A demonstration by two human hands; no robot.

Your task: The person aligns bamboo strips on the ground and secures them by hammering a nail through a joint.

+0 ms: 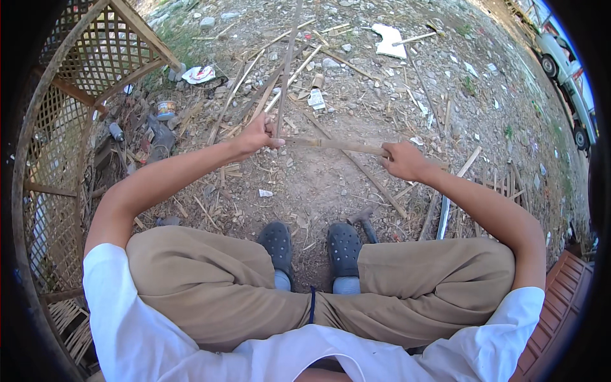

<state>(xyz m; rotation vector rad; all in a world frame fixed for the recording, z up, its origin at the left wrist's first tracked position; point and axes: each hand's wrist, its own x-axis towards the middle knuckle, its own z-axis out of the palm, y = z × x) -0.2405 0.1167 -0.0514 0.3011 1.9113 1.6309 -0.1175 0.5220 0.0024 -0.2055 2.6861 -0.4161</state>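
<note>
My left hand (254, 136) fingers curled shut on a long thin bamboo strip (286, 70) running away from me. Right hand (402, 160) fist closed on a knife (337, 145), blade across to strip near left thumb, above the ground.

Bright, even daylight falls on the dirt ground (331, 184), with only soft shadows under the legs and shoes (344, 245). No glare. The middle is sharp. The fisheye lens bends the lattice frame (57, 127) at left, and black corners ring the view.
</note>
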